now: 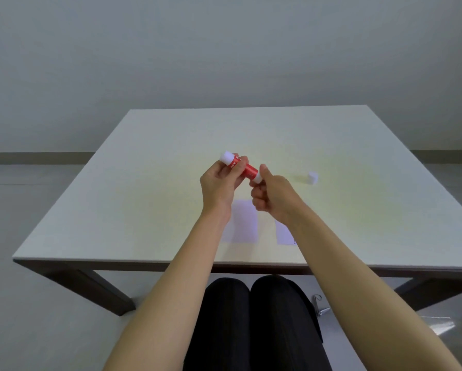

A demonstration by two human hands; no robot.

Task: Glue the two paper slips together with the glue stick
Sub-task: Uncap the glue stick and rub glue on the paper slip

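— While the left hand (219, 180) holds the glue stick (244, 168) over the table (117, 210), what next?
— The right hand (270, 194) pinches its bottom knob. Twist slowly, only a little glue, then rub a paper slip (244, 220).

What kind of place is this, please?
Probably a plain room set up for one simple desk task, perhaps an office or test room. A bare pale table stands before a blank grey wall; on it lie only two paper slips and a white cap, while both hands hold the glue stick.
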